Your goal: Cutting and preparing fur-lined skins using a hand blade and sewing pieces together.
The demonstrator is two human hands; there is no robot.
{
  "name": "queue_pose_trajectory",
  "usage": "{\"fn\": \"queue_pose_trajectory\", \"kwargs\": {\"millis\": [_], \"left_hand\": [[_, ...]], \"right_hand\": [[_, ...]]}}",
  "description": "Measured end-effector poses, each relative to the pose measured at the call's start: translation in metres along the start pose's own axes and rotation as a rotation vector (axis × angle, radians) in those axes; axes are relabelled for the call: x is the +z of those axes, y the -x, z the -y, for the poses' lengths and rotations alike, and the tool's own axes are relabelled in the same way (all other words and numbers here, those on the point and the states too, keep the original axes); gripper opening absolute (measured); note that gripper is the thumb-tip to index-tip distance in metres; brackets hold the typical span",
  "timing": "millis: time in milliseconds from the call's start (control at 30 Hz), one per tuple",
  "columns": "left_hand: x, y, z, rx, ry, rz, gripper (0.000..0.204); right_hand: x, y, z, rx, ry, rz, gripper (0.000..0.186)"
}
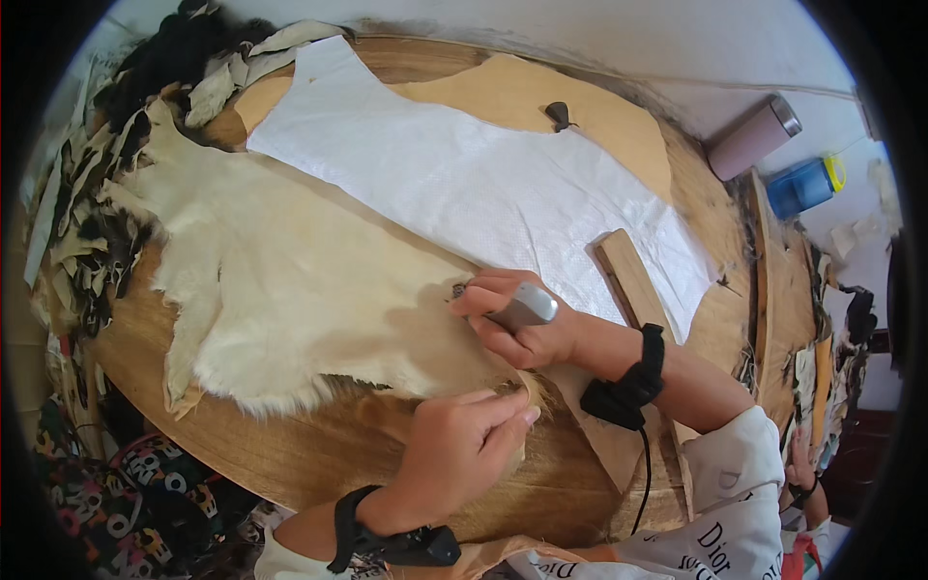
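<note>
A cream-coloured hide [280, 261] with white fur along its near edge lies spread on the wooden table. My left hand [454, 449] is closed, pinching the hide's near right corner between thumb and fingers. Just above it, my right hand [512, 314] wraps round a silver-grey hand tool [527, 307] that looks like a cutter. Its rounded handle end points to the right. The dark working end is by the fingertips over the hide, too small to make out. Black straps with small devices circle both my wrists.
A white woven pattern sheet [416, 145] and a tan pattern sheet [580, 97] lie beyond the hide. A wooden block [628, 275] rests by my right forearm. Fur scraps [106, 222] pile up left. A pink flask [754, 135] and blue bottle [802, 188] stand far right, another person's hand [802, 464] below.
</note>
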State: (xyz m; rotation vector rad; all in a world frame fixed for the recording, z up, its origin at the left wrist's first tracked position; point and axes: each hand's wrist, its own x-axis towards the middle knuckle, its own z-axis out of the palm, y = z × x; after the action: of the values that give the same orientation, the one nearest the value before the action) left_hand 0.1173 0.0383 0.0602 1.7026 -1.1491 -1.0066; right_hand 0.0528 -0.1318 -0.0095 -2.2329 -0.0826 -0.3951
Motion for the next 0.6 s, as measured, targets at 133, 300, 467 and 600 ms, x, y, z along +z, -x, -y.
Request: {"fn": "queue_pose_trajectory", "kwargs": {"millis": [133, 300, 467, 600], "left_hand": [[-0.023, 0.013, -0.023, 0.087, 0.012, -0.027, 0.013], [-0.029, 0.001, -0.005, 0.02, -0.156, 0.022, 0.015], [-0.026, -0.036, 0.064, 0.273, -0.597, -0.48, 0.018], [-0.004, -0.037, 0.066, 0.212, -0.702, -0.497, 0.017]], "right_hand": [[0.012, -0.041, -0.018, -0.112, 0.013, -0.109, 0.011], [0.011, -0.062, -0.027, 0.032, 0.0, -0.075, 0.016], [0.015, -0.062, -0.028, 0.12, 0.064, 0.135, 0.022], [0.012, -0.056, -0.025, 0.175, -0.016, 0.076, 0.021]]}}
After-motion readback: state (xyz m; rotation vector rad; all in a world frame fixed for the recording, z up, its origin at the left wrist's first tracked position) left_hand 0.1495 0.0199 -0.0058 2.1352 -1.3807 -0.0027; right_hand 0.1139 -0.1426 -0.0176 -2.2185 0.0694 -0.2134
